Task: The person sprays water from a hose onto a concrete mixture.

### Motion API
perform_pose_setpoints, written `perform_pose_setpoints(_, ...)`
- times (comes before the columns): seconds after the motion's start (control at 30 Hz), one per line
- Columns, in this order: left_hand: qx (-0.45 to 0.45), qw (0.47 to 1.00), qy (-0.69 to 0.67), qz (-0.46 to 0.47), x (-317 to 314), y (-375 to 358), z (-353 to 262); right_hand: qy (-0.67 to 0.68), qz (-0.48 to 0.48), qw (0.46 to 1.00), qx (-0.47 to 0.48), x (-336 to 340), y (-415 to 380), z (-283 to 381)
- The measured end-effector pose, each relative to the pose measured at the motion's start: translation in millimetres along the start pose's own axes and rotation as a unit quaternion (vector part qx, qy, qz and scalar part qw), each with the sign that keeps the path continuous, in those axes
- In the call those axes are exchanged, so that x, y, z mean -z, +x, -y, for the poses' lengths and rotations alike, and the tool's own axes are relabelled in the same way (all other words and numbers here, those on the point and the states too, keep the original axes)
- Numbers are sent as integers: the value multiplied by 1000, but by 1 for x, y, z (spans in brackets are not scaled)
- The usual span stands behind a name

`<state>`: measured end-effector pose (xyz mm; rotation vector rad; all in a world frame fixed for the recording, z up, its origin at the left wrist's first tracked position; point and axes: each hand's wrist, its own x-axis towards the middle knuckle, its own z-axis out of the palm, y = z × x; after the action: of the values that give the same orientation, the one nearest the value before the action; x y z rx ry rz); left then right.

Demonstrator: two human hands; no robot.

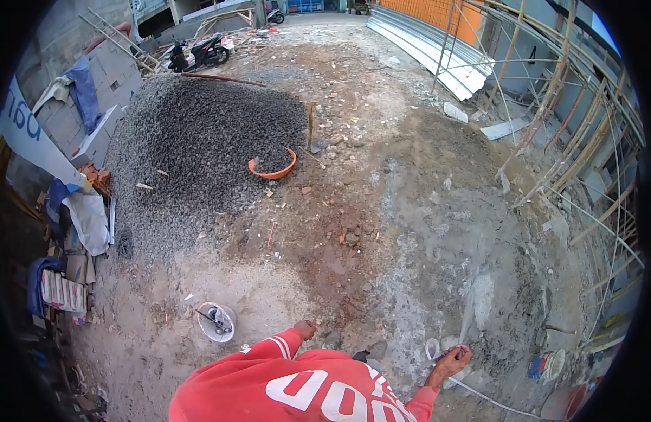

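My left hand (306,328) is small in view, past the striped cuff of a red sleeve. Its fingers are curled, and nothing shows in them. Farther right, my right hand (453,361) is closed around what looks like the end of a thin pale hose (491,399), which trails off toward the lower right. A whitish loop (432,349) sits just left of these fingers, and a pale, clear streak like water runs up from them over the wet grey ground. To the left of my left hand stands a white bucket (228,330) with a dark tool inside.
A large gravel pile (206,126) rises at upper left, with an orange basin (275,174) at its edge. Bamboo scaffolding (585,133) lines the right side. Farther back are a motorbike (199,55) and corrugated sheets (431,53). Stacked packages (63,292) lie at left.
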<state>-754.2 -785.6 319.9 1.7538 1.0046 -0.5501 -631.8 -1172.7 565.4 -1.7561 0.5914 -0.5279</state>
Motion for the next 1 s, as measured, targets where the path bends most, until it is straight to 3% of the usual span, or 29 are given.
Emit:
perform_pose_setpoints(0.07, 20, 999, -6, 30, 5, -8, -3, -24, 11, 999, 22, -4, -4, -24)
perform_pose_setpoints(0.13, 33, 999, -20, 1, 6, -8, 6, -185, -23, 964, 187, -8, -14, -57)
perform_pose_setpoints(0.27, 48, 989, -139, 19, 17, -6, 16, -200, -7, 977, 80, 5, -20, -66)
perform_pose_setpoints(0.3, 38, 987, -149, 41, 20, -3, 20, -177, -69, 976, 110, 5, -17, -40)
perform_pose_setpoints(0.37, 52, 987, -141, 54, 25, -2, 26, -108, -103, 987, 63, 19, 3, -42)
perform_pose_setpoints(0.43, 59, 986, -147, 55, 29, 2, 33, -181, -99, 978, 19, 37, 15, -33)
perform_pose_setpoints(0.47, 60, 987, -136, 67, 30, 2, 31, -189, -112, 976, 13, 42, 11, -34)
perform_pose_setpoints(0.53, 84, 988, -116, 57, 31, 1, 27, -342, -72, 936, 50, 47, -4, -42)
perform_pose_setpoints(0.63, 69, 983, -159, 62, 27, 11, 28, -355, -103, 929, -2, 59, -27, -64)
perform_pose_setpoints(0.8, 33, 990, -118, 72, 24, 8, 4, -315, -148, 937, -32, 73, -43, -63)
perform_pose_setpoints(1.0, 38, 992, -82, 85, 24, 16, -3, -251, -112, 961, -17, 56, -66, -47)
